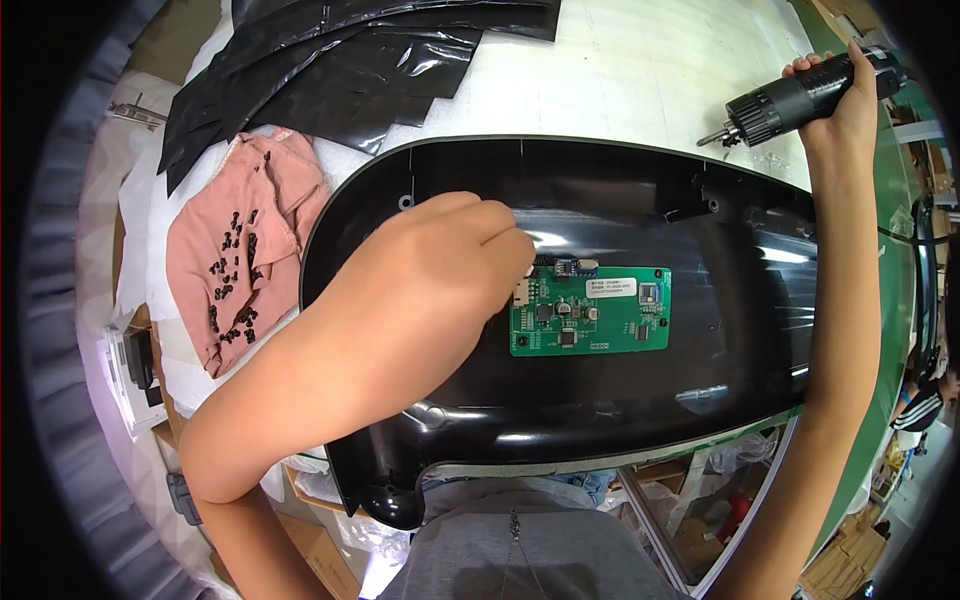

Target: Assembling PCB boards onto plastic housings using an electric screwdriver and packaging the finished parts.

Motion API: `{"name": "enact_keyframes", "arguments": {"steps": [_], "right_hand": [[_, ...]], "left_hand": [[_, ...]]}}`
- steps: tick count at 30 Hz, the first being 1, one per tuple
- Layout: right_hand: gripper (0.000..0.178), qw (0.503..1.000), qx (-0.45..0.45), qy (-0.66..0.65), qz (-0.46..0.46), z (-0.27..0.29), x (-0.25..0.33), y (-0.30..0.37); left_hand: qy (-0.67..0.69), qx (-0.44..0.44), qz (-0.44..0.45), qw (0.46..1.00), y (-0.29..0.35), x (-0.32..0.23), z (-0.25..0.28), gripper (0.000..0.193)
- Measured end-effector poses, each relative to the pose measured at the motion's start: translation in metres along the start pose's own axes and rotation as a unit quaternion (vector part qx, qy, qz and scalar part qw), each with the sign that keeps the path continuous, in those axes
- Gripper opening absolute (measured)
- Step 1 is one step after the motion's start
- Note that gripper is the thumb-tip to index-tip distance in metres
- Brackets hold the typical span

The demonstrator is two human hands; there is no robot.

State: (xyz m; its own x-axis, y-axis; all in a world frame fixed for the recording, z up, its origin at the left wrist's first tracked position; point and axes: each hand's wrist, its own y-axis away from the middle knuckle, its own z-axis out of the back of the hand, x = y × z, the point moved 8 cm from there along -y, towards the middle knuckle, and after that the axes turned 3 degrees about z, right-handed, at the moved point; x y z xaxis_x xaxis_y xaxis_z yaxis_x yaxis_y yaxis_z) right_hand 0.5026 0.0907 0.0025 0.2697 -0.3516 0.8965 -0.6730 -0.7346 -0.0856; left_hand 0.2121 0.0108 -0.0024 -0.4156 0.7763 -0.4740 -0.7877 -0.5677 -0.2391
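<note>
Circuit board (590,311): green, lay flat in the hollow of the black plastic shell (700,390), which spanned the white table (640,70) in front of the person
Left hand (455,262): fingers bunched together at the board's upper left corner, apparently pinching something small there; what it was stayed hidden
Right hand (850,100): wrapped tight around a black electric screwdriver (800,95), held raised off the shell, bit pointing left
Pink cloth (240,250): spread left of the shell, keeping loose black screws (232,280) together within reach
Black bags (330,60): piled at the table's far side
</note>
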Motion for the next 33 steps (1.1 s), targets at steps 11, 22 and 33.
{"name": "enact_keyframes", "arguments": {"steps": [11,22,33], "right_hand": [[0.030,0.993,-0.056,0.029,-0.105,0.015,-0.027,-0.013],[0.027,0.960,-0.077,0.022,-0.267,0.020,-0.055,-0.002],[0.076,0.963,0.041,0.078,-0.257,-0.013,0.030,0.047]], "left_hand": [[0.166,-0.248,0.348,0.889,0.121,0.019,0.071,0.031],[0.430,-0.071,0.476,0.764,0.131,0.020,0.000,0.061],[0.586,-0.146,0.562,0.565,0.135,0.016,0.004,0.034]]}}
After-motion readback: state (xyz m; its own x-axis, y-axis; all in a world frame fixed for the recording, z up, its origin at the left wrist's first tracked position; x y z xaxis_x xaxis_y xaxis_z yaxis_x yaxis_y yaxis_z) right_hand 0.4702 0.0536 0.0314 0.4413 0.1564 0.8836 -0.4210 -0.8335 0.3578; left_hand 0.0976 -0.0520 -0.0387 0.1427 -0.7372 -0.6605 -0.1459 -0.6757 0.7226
